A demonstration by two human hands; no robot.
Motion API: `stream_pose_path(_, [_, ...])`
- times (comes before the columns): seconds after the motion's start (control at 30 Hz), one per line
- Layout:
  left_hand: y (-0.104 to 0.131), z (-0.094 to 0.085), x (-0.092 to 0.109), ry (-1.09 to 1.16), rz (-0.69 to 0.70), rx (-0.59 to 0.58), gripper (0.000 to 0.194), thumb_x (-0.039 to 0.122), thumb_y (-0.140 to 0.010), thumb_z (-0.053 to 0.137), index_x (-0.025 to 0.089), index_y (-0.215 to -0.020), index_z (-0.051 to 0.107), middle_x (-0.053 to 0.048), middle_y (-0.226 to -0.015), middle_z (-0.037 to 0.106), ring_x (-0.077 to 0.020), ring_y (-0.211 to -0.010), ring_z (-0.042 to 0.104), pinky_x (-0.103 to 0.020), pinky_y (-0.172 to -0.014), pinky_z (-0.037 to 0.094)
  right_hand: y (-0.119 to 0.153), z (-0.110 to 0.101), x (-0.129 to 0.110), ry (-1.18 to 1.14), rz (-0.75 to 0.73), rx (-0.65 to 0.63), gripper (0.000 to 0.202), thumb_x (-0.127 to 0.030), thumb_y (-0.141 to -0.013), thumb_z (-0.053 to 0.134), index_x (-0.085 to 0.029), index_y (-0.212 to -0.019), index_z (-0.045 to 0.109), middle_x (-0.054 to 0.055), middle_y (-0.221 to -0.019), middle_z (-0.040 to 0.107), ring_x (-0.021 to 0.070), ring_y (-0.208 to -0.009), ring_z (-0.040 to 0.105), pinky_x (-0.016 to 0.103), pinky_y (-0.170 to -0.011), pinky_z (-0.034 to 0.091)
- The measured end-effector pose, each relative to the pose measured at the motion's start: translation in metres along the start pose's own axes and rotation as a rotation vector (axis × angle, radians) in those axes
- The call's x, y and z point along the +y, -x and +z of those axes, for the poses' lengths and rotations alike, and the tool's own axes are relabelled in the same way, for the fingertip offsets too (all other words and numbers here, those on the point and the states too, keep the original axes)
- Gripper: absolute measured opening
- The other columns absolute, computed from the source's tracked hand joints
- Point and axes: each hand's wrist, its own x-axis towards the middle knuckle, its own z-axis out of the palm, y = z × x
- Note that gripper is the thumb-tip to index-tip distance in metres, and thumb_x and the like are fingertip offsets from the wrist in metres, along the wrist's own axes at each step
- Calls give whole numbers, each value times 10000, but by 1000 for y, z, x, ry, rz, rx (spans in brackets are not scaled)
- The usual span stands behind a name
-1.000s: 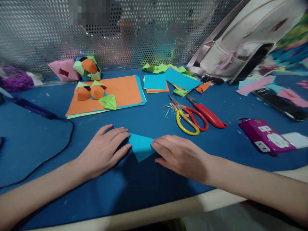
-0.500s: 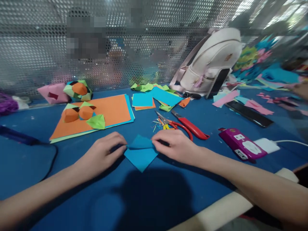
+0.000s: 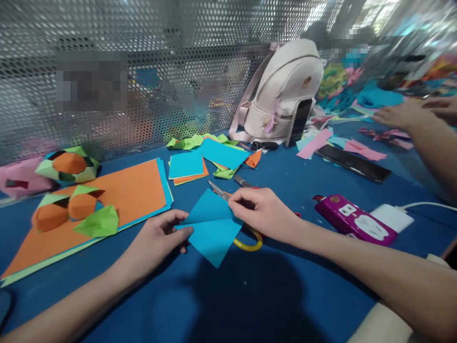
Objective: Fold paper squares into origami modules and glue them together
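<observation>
I see perforated metal [image 3: 200,28] behind the bench [image 3: 278,178]; left hand [image 3: 155,240] and right hand [image 3: 262,209] pinch opposite corners of a blue paper square [image 3: 214,236], creased diagonally.

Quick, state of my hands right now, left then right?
Left hand: closed, holding the left corner of the creased blue paper between thumb and fingers.
Right hand: closed, pinching the same sheet at its right side.
</observation>
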Motion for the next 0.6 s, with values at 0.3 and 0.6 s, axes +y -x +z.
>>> stream_pose_path(0.3, [-3,-1,-12,14,-41,63,300,441,-756,624,167,-862,566,21,-508,595,-132,-525,557,-238,-562,411,-3,1,-10,-358,242,-3,261,-386,-865,494,-152,-856,608,-21,-625,523,79,-533,496,175,-433,350])
stream_pose_path(0.6, [1,-1,1,-50,167,37,265,332,-711,661,185,-929,627,-29,-856,668,-161,-738,618,-250,-638,477,5,17,-14,-166,181,-17,318,-119,-758,545,-168,-1071,573,-45,-628,524,56,-465,425,159,-403,357])
